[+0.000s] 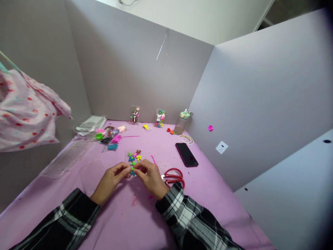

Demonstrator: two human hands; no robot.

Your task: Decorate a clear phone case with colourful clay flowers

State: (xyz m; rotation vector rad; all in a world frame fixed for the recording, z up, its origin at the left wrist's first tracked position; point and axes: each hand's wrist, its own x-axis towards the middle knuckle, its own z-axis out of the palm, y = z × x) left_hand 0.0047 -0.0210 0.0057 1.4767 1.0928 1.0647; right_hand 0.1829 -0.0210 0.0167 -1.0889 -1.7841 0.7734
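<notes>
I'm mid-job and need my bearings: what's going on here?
A person has the left hand and right hand together at a small green piece, over the near end of a clear card that bears colourful flowers. Whether each hand grips the piece is too small to tell. Red-handled scissors lie beside the right hand, with a phone beyond them. Two more decorated cards stand at the back of the table.

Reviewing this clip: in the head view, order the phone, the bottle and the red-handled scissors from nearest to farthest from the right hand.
1. Red-handled scissors: just right of the right hand.
2. Phone: farther right and forward.
3. Bottle: at the back, near the right wall.
</notes>
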